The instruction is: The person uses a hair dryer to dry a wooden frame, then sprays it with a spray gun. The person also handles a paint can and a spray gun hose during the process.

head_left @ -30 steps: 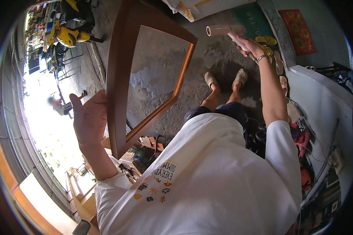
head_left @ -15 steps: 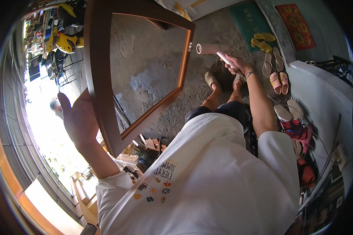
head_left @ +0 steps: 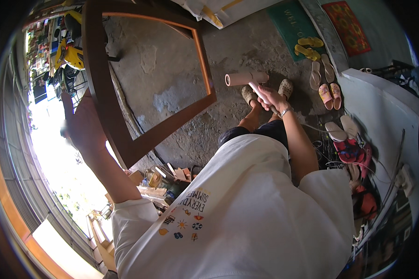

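Note:
A brown wooden frame (head_left: 151, 138) with an open middle and lighter orange inner edges is held up at the upper left, floor showing through it. My left hand (head_left: 86, 121) grips its left side, thumb up, with the other fingers mostly hidden behind the wood. My right hand (head_left: 272, 100) is closed round the handle of a pale pink hair dryer (head_left: 237, 79), whose round nozzle points left toward the frame. A cable trails from the handle toward the right. My feet in beige clogs (head_left: 285, 88) stand below the dryer.
Yellow motorbike (head_left: 72, 56) upper left, beside a bright opening. Green mat (head_left: 284, 28), red patterned mat (head_left: 344, 25) and several pairs of footwear (head_left: 330, 95) line the low wall (head_left: 381, 102) on the right. Wood pieces and clutter (head_left: 181, 174) lie at lower left; a wrapped white object (head_left: 219, 9) is at the top.
The frame and my left hand have shifted left and up. My right hand with the dryer has come down and leftward, nearer my body.

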Demonstrator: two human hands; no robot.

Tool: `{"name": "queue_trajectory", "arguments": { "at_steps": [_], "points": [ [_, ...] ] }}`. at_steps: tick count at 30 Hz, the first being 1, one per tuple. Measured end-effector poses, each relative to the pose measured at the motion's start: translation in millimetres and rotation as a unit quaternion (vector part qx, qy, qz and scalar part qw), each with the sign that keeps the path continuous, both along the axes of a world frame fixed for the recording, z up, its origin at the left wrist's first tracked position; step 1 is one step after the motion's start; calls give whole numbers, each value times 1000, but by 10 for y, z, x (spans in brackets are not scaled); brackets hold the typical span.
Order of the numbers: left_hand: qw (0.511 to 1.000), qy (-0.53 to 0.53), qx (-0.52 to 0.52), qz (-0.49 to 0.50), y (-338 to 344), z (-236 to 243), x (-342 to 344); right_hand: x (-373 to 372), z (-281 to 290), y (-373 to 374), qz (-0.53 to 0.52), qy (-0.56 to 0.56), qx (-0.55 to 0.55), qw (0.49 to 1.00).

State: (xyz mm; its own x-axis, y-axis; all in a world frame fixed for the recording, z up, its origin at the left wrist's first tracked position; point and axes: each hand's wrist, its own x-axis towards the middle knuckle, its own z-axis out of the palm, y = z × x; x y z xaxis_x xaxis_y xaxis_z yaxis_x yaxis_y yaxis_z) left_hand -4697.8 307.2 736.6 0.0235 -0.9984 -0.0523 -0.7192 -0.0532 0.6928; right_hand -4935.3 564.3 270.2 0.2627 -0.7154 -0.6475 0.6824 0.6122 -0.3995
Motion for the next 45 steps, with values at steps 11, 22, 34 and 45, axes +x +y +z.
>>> {"name": "queue_trajectory", "arguments": {
  "at_steps": [11,22,34,45],
  "points": [
    [685,570,409,-195,-468,-390,230,517,517,566,-148,331,-32,931],
    [869,440,216,65,-346,-688,-99,493,1072,575,-256,352,-122,892],
    [836,491,224,100,-318,-853,-68,381,1726,604,-262,453,-218,824],
    [829,500,228,103,-292,-894,-24,294,2455,317,-178,639,-402,631]
  ]
}}
